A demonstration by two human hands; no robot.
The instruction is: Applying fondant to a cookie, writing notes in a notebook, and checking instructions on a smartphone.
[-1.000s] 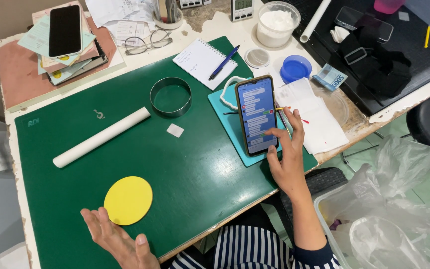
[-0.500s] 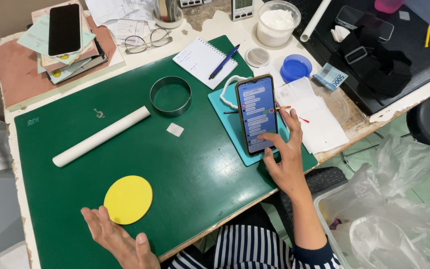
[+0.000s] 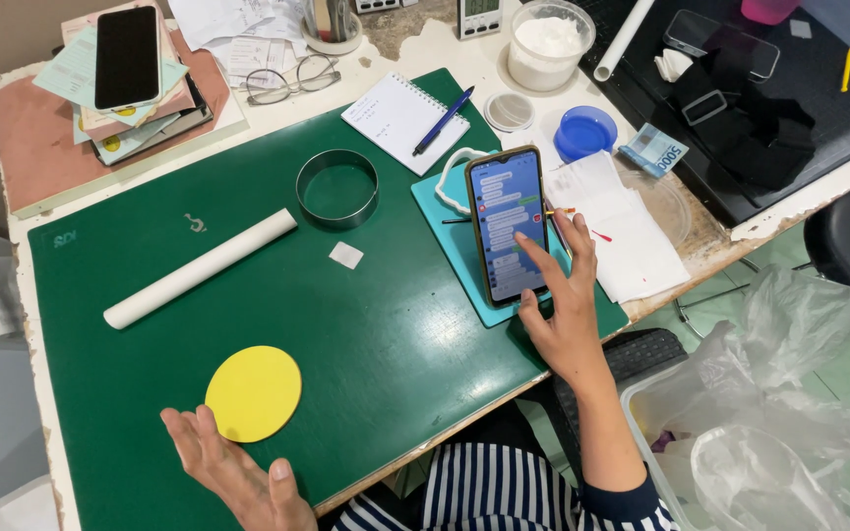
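Observation:
My right hand (image 3: 561,313) rests on a smartphone (image 3: 507,222) with a lit screen, the index fingertip touching the lower part of the display. The phone lies on a teal board (image 3: 464,265) at the right of the green cutting mat (image 3: 277,324). My left hand (image 3: 233,472) lies palm up with fingers apart at the mat's near edge, holding nothing, just below a flat yellow disc (image 3: 254,392). A white rolling pin (image 3: 201,267) lies diagonally on the mat, with a metal ring cutter (image 3: 337,188) and a small white square (image 3: 345,256) beside it.
A notebook with a blue pen (image 3: 405,118), glasses (image 3: 292,81), a white tub (image 3: 550,41) and a blue lid (image 3: 584,132) stand at the back. A second phone (image 3: 127,56) lies on stacked books. White papers (image 3: 622,231) sit right; a bin with plastic bags (image 3: 769,433) is below.
My right index finger has shifted slightly on the phone screen. My left hand stays palm up in the same place.

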